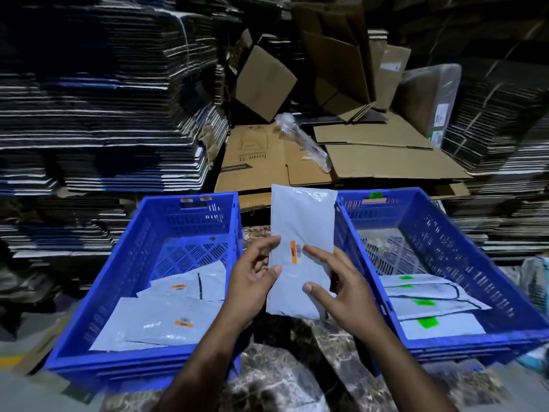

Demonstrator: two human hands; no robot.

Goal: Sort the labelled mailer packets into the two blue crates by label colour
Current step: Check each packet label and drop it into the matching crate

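Packet (300,233) (orange label (298,252)) held between crates, both hands.

Surface: dark marbled floor (285,379), lower centre of the frame.
Lower left: blue crate (124,292) resting on it.
Lower right: second blue crate (463,263).
Upper centre: flattened cardboard (371,162) behind the crates.
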